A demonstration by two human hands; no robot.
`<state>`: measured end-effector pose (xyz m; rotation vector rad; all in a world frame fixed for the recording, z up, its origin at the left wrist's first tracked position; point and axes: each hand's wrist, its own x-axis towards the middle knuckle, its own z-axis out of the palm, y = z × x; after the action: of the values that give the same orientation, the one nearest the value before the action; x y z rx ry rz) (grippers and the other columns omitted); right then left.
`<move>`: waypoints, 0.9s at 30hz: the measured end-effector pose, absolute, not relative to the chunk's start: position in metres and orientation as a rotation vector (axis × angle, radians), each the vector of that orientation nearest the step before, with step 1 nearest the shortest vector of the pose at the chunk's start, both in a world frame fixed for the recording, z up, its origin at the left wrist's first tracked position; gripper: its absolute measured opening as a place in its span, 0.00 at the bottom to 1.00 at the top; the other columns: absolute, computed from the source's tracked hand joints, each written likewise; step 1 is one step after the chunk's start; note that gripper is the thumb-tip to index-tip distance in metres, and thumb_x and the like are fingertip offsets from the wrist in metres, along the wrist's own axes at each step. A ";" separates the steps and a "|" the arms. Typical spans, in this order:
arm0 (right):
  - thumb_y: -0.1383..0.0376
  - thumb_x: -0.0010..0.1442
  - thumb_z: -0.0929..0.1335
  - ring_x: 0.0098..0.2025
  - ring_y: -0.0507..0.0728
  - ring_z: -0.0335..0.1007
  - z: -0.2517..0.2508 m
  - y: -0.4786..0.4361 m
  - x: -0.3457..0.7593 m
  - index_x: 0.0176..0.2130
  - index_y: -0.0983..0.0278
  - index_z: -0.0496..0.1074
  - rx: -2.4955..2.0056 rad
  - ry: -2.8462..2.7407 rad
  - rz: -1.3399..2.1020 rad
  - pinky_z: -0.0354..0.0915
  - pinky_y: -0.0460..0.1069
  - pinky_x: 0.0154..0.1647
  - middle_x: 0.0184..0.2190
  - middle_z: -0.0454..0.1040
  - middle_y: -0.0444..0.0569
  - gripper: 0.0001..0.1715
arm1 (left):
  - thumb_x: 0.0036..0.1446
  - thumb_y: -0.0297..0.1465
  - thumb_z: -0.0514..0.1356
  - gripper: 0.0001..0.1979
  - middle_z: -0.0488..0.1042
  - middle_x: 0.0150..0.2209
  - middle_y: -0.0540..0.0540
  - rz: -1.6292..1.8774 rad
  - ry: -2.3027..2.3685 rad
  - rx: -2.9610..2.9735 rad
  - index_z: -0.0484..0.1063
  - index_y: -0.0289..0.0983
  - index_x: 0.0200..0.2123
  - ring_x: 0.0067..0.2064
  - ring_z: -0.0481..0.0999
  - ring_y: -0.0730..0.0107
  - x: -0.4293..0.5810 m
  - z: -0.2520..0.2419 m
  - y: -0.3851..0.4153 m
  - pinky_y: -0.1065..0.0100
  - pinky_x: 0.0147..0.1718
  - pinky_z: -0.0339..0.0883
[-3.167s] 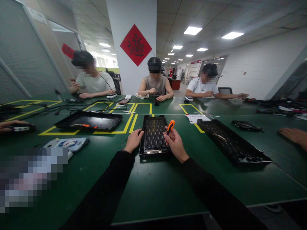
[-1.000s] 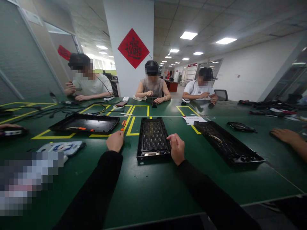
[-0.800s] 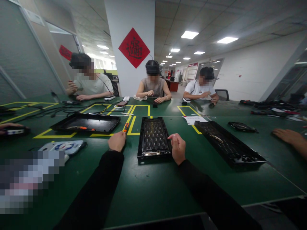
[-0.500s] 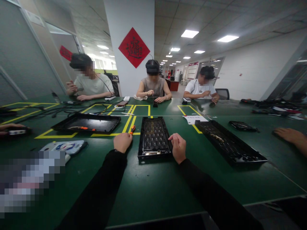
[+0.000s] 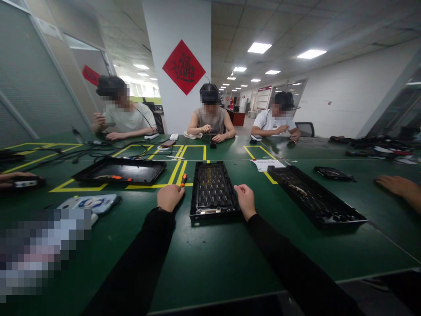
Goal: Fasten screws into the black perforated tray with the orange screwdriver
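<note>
In the middle of the table lies a shallow black tray-like casing (image 5: pixel 193 205), with rows of small metallic pieces inside and a pale metal part near its front end. To its left rests my left hand (image 5: pixel 169 197), closed, with an orange-and-black screwdriver (image 5: pixel 183 179) showing at its thumb and forefinger. My right hand (image 5: pixel 246 199) is beside the casing's right wall, its fingers curled in and the thumb pressed to the forefinger. Whatever those fingertips hold, if anything, is too small to make out.
Left stands another black casing (image 5: pixel 144 169) with orange items; right, a long black casing (image 5: pixel 322 202) and a small black device (image 5: pixel 333 173). A paper sheet (image 5: pixel 268 165) lies behind. Cables (image 5: pixel 95 151) run at far left. Three people sit opposite; other people's hands show at both edges.
My right hand's fingers have drawn closer together beside the casing. My left hand stays by the screwdriver. The view has shifted very slightly.
</note>
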<state>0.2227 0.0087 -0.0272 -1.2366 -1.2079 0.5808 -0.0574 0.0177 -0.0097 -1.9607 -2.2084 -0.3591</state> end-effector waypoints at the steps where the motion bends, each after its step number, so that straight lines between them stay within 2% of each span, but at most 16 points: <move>1: 0.57 0.51 0.66 0.25 0.52 0.63 -0.029 0.012 0.223 0.27 0.66 0.69 -1.273 -1.225 0.558 0.59 0.46 0.27 0.22 0.69 0.44 0.14 | 0.55 0.45 0.44 0.26 0.75 0.31 0.37 -0.364 -2.212 -1.961 0.76 0.36 0.28 0.35 0.74 0.56 -0.057 -0.010 0.018 0.66 0.30 0.61; 5: 0.61 0.51 0.66 0.32 0.53 0.69 -0.023 0.025 0.224 0.37 0.67 0.70 -1.522 -1.456 0.432 0.63 0.47 0.34 0.31 0.73 0.50 0.14 | 0.56 0.45 0.44 0.25 0.75 0.31 0.37 -0.385 -2.221 -1.983 0.76 0.36 0.29 0.35 0.74 0.58 -0.057 -0.011 0.019 0.67 0.30 0.61; 9: 0.64 0.50 0.67 0.32 0.56 0.71 -0.007 0.032 0.221 0.30 0.66 0.73 -1.678 -1.610 0.420 0.63 0.48 0.36 0.28 0.75 0.53 0.07 | 0.56 0.45 0.43 0.26 0.75 0.31 0.38 -0.399 -2.189 -2.023 0.75 0.37 0.29 0.34 0.73 0.59 -0.057 -0.012 0.020 0.67 0.29 0.59; 11: 0.65 0.52 0.66 0.35 0.58 0.72 0.001 0.032 0.218 0.27 0.67 0.73 -1.781 -1.656 0.387 0.63 0.50 0.38 0.29 0.75 0.56 0.08 | 0.56 0.46 0.42 0.27 0.75 0.31 0.39 -0.389 -2.205 -2.030 0.75 0.37 0.30 0.35 0.73 0.60 -0.057 -0.012 0.020 0.68 0.29 0.59; 17: 0.65 0.57 0.63 0.43 0.63 0.72 0.016 0.030 0.201 0.35 0.70 0.73 -2.022 -1.719 0.284 0.64 0.53 0.43 0.38 0.74 0.63 0.12 | 0.57 0.45 0.41 0.26 0.75 0.34 0.39 -0.351 -2.222 -2.076 0.75 0.37 0.32 0.37 0.73 0.60 -0.056 -0.011 0.018 0.68 0.31 0.59; 27: 0.69 0.57 0.62 0.44 0.63 0.72 0.028 0.034 0.202 0.39 0.70 0.73 -2.143 -1.800 0.210 0.66 0.52 0.43 0.41 0.74 0.63 0.13 | 0.57 0.46 0.41 0.26 0.75 0.34 0.41 -0.382 -2.169 -2.121 0.74 0.38 0.31 0.36 0.72 0.61 -0.056 -0.012 0.018 0.69 0.28 0.55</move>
<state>0.2021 0.0342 0.0276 -2.1427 -1.7995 0.2101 -0.0556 0.0185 -0.0117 -2.1207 -2.1688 -0.3819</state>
